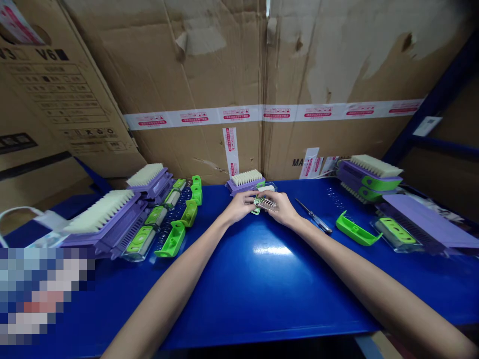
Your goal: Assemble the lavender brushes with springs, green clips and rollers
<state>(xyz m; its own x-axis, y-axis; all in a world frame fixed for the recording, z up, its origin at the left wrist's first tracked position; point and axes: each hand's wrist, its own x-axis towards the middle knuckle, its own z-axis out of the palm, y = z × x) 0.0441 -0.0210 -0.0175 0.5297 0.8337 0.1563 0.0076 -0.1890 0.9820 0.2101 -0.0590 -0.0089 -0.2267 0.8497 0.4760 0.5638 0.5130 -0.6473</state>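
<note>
Both hands, left (239, 207) and right (281, 208), pinch metal spring (265, 203) over blue table (262, 279).

I see dim overhead light glaring white on the glossy blue table (277, 279), edges bowed by the wide lens, lower-left corner pixelated.

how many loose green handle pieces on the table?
5, maybe more hidden. Four on the left beside the purple brushes: green handle pieces at. One on the right by the screwdriver, at.
</note>
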